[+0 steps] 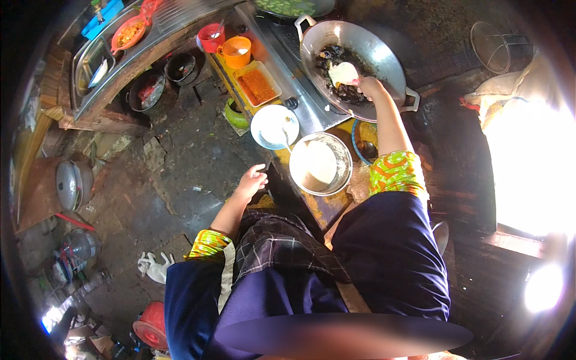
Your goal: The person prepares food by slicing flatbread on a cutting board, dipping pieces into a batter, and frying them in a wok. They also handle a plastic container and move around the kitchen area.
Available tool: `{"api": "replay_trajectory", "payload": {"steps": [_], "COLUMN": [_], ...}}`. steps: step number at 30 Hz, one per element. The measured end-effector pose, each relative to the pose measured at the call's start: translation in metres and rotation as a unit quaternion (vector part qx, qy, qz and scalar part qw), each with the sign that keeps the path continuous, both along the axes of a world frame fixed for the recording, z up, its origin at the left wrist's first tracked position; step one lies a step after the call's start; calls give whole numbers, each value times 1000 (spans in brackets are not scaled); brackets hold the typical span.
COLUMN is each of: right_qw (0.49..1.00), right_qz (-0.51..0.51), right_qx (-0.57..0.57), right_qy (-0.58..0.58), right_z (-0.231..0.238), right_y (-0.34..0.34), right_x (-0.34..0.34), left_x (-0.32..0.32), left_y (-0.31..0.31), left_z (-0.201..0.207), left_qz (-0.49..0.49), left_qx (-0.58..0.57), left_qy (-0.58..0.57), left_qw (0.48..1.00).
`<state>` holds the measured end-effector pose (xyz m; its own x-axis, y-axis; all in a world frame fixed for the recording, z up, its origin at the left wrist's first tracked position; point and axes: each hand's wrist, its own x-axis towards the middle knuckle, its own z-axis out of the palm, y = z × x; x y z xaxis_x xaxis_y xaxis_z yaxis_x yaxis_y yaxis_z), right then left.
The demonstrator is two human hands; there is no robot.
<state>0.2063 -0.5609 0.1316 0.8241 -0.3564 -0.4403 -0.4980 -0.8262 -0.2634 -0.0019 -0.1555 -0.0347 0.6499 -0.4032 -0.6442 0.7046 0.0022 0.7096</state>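
Over the wide metal wok (pixel 384 60), my right hand (pixel 373 89) has its fingers closed on the edge of a white rounded thing (pixel 343 74). Glare blurs that thing, so its exact kind does not show. Dark bits and dark liquid lie beneath it in the bottom of the wok. My left hand (pixel 253 182) is in the air by the low bench, its index finger out and the others loosely bent, with nothing in it. Nearest to it are a metal pot (pixel 344 174) of pale batter and a white bowl (pixel 275 127) of white contents with a spoon.
An orange-brown filled tray (pixel 258 84), an orange mug (pixel 235 51) and a red cup (pixel 211 38) stand beside the metal stove (pixel 306 111). Another pan (pixel 294 7) of green food is at the back. A white cat (pixel 156 267) lies on the floor to the left.
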Motion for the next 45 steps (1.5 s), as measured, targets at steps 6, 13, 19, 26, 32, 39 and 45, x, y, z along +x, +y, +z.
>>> {"api": "replay_trajectory", "payload": {"steps": [6,13,19,26,32,39,45], "right_qw": [961,883,977,971,962,979,980], "right_qz": [-136,-194,31,-231,-233,-33,56], "right_qx": [231,419,164,-39,-127,-91,-121], "right_qy": [-72,-87,-132,-55,-72,-181,-148], "right_z": [47,64,-61,-171,-239,-198,-202], "right_y": [6,45,101,-32,-68,-48,-34], "right_x": [-44,-216,-286,-351,-379,-332,-280], "left_x": [-9,-6,-4,-14,-34,-47,-66], "left_y": [38,56,36,18,27,35,65], "left_z": [-6,-9,13,31,22,11,32], "left_qz": [29,56,2,-16,-8,54,138], "left_qx": [2,20,50,92,15,72,147], "left_qy": [12,26,39,21,11,-7,-32], "left_qw": [1000,998,998,995,1000,996,979]}}
